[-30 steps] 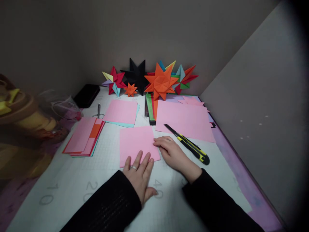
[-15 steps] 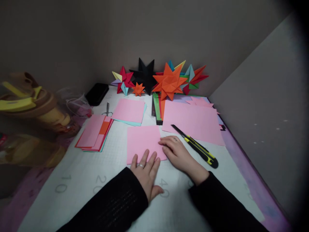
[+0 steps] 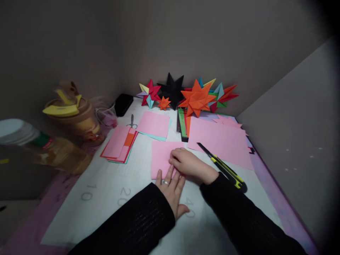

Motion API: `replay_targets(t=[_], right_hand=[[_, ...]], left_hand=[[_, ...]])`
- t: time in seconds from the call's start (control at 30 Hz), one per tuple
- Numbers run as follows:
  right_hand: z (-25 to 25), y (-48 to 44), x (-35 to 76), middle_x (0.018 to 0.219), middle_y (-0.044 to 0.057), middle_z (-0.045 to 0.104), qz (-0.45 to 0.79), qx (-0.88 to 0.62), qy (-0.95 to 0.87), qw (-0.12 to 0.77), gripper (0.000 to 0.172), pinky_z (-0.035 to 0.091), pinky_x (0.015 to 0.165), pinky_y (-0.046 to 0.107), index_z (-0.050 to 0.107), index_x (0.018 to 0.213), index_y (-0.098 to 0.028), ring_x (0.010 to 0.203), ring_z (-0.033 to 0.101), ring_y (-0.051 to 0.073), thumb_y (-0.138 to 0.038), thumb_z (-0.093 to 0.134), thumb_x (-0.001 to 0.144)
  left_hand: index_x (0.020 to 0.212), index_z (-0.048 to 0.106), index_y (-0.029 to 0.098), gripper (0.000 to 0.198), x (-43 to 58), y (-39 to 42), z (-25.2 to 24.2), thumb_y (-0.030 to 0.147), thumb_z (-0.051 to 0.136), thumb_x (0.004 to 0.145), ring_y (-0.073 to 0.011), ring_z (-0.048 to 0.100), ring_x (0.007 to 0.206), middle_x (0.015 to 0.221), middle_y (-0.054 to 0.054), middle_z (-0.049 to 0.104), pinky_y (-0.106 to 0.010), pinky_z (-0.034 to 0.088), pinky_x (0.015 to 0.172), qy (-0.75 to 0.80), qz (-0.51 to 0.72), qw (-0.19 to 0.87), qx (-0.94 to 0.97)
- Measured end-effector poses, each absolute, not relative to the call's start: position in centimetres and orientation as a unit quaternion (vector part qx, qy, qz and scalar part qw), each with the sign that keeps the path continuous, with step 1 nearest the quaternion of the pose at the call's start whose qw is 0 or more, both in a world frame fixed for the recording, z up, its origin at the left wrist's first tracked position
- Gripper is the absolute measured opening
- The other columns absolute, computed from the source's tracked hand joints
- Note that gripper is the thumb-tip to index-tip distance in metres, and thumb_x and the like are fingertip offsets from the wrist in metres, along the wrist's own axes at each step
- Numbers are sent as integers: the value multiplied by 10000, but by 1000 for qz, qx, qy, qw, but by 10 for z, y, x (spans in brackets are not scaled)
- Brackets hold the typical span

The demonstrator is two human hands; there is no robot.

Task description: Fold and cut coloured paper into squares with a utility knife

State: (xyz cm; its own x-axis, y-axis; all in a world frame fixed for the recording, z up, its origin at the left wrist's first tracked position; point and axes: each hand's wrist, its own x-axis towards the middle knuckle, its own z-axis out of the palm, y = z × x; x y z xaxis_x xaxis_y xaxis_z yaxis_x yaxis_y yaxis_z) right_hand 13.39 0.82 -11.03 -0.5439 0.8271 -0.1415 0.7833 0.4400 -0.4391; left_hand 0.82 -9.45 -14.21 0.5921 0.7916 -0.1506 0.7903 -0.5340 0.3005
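Note:
A pink square of paper (image 3: 160, 157) lies flat on the white gridded sheet. My left hand (image 3: 171, 189), fingers spread and a ring on one, rests its fingertips on the paper's lower edge. Over the paper's right side my right hand (image 3: 186, 161) is closed, its bent fingers pressed down near my left fingertips. Whether anything sits inside those fingers is hidden. Right of that hand lies a black and yellow utility knife (image 3: 225, 169), blade out, partly on a larger pink sheet (image 3: 216, 138).
Stacked paper rectangles (image 3: 119, 143), pink and blue squares (image 3: 154, 124) and small scissors (image 3: 132, 122) lie left. Folded paper stars, among them an orange star (image 3: 198, 97), stand along the wall. A lidded cup (image 3: 77, 113), a bottle (image 3: 53, 148) and a black phone-like object (image 3: 124, 104) border the left.
My right hand has slid left across the pink square, closer to my left hand. The left hand stays on the paper. The whole view has shifted, bringing the bottle further into sight.

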Motion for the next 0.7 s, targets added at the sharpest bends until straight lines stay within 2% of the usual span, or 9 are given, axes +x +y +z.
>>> replay_targets(t=[0.1,0.3,0.7], right_hand=[[-114,11,134,687,28,544,252,-456,-852,51,217,334,627,252,514,616,-175,659,462,137,-199,470,827],[-122,10,131,694,21,558,250,-490,-831,78,116,318,613,248,527,645,-174,656,455,134,-152,492,753],[-124,12,129,693,27,574,246,-509,-822,70,103,320,595,248,546,643,-177,664,469,143,-184,515,741]], left_hand=[[1429,250,117,850,8,-95,-145,650,427,791,-330,35,1391,1511,-129,128,-651,113,1050,449,13,174,876],[1425,266,117,849,9,-96,-150,657,419,788,-358,29,1385,1508,-136,158,-677,64,1039,459,18,179,870],[1436,237,139,833,11,-98,-148,643,415,798,-361,26,1385,1513,-129,131,-694,55,1024,464,-1,192,865]])
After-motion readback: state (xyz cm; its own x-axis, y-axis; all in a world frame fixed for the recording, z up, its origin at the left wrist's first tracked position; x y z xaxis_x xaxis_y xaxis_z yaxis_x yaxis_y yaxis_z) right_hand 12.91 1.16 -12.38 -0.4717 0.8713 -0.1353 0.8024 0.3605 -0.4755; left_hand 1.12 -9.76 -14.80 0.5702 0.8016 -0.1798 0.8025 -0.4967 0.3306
